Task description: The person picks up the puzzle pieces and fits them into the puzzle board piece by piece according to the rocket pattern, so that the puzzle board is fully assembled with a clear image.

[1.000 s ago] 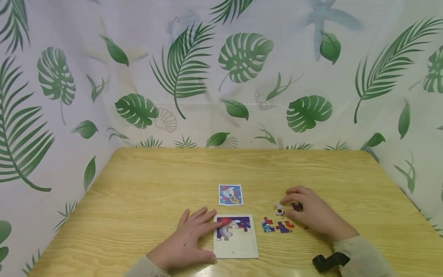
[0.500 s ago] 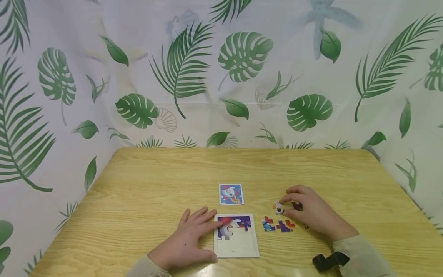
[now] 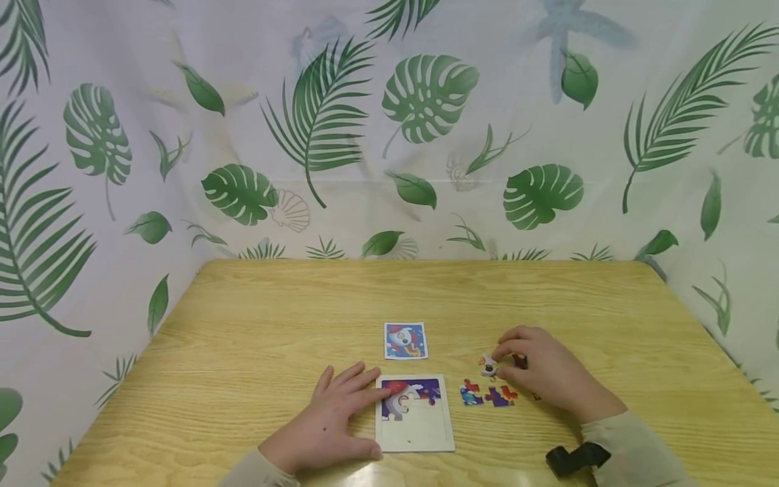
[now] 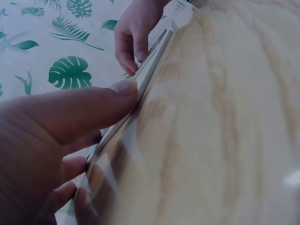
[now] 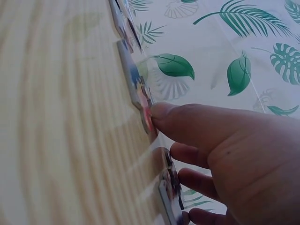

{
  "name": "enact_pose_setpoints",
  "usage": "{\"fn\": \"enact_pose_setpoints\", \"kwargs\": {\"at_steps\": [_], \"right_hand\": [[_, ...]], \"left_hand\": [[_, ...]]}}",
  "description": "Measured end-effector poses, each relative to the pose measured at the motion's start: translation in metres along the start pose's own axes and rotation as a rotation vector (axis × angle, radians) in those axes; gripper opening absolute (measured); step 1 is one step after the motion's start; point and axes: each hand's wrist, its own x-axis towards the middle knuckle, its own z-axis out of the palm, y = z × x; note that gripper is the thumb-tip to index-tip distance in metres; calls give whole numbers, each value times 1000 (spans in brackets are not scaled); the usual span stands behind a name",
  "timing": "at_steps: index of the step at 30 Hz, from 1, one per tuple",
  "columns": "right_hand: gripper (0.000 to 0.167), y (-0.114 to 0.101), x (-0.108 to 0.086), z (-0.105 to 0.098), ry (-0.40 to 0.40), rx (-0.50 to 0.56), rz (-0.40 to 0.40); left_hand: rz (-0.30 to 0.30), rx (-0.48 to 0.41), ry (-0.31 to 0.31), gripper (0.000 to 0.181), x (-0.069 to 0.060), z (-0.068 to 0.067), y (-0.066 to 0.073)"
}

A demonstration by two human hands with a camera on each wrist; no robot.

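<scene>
A white puzzle tray [image 3: 417,436] lies on the table, its upper and left parts filled with purple, red and grey pieces. My left hand [image 3: 331,423] rests at its left side with spread fingers, index fingertip over the upper-left piece and thumb against the lower-left edge; in the left wrist view this hand [image 4: 42,126] touches the tray's rim. Right of the tray, my right hand [image 3: 550,372] pinches a white piece [image 3: 487,366] at its right edge, low over the table. The right wrist view shows the thumb of that hand [image 5: 243,154] against a piece.
Behind the tray lies a small picture card [image 3: 406,341]. A blue-red piece [image 3: 470,393] and a purple-orange piece [image 3: 500,396] lie between tray and right hand, with darker pieces partly hidden under that hand. A black strap [image 3: 577,460] is by the right sleeve.
My right hand and the white piece have shifted very slightly left. The left hand and the tray stay as they were.
</scene>
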Motion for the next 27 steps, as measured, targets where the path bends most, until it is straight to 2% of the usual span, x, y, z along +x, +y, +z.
{"fn": "enact_pose_setpoints", "kwargs": {"at_steps": [8,17,27], "right_hand": [[15,-1,0,2,12,-33,33],[14,-2,1,4,8,-26,37],[13,-6,1,1,2,-42,37]], "left_hand": [[12,23,8,84,1,2,-2],[-14,-44,-27,82,0,-1,-3],[0,-33,-17,82,1,0,-4]]}}
